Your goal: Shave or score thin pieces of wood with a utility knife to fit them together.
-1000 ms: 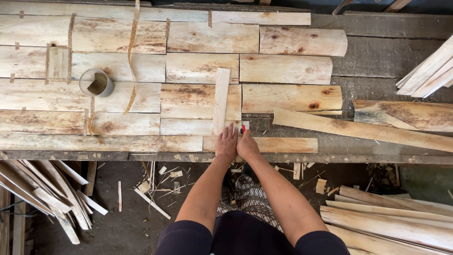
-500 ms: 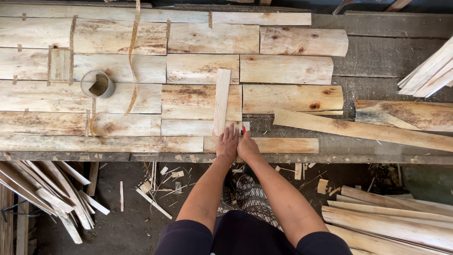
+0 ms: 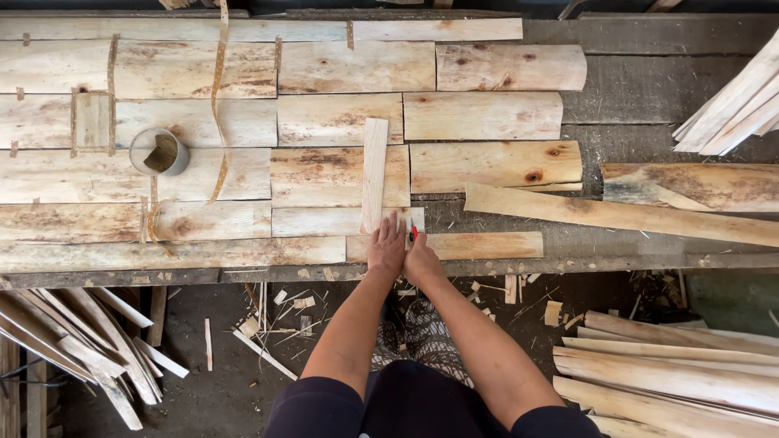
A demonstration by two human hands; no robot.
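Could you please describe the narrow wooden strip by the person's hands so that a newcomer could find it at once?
Start at the workbench covered with flat wooden slabs. Just above the left hand and right hand lies the narrow strip. It alone runs upright across the slabs, which all lie sideways.

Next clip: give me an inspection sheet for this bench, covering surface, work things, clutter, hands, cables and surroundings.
Surface: long workbench of grey planks, largely covered by flat pale wood slabs laid in rows.
Work things: narrow upright wood strip lying across the slabs; small red tool between the hands.
Clutter: roll of tape; thin brown strips draped over the slabs.
Hands: left hand flat at the strip's lower end; right hand beside it, around the red tool, grip unclear.
Cables: nothing seen.
Surroundings: offcut piles and wood chips on the floor below.
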